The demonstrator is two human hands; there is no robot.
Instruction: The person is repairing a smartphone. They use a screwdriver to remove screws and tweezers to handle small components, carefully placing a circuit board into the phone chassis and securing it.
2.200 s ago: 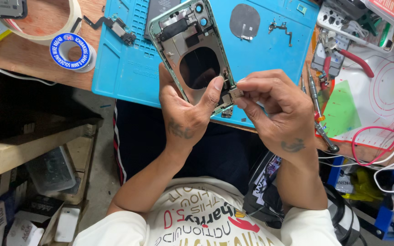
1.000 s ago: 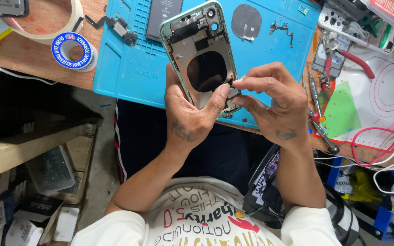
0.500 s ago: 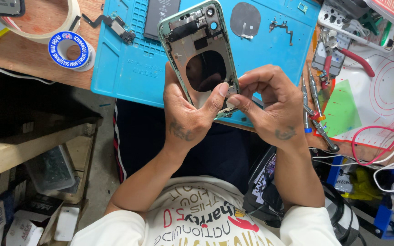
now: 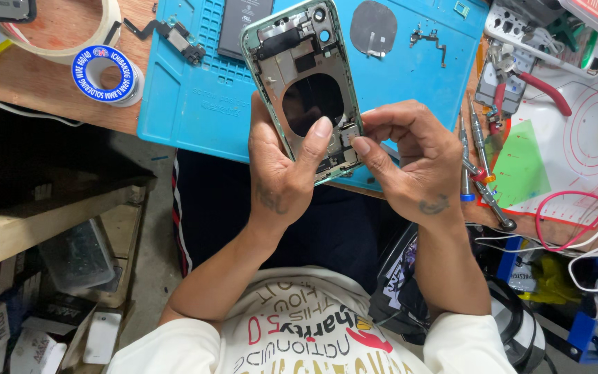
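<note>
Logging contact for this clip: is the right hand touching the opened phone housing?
Touching. The head view shows the right hand pressing its thumb tip against the phone housing's lower right edge.

Your wooden workbench (image 4: 50, 79) carries a blue mat (image 4: 195, 104) at its middle, reaching the front edge. Left of the mat lie a blue-and-white wire spool (image 4: 105, 74) and a tape roll (image 4: 70, 28). Toward the right edge sits a white mat (image 4: 583, 131), with screwdrivers (image 4: 475, 163) lying between the two mats.
</note>
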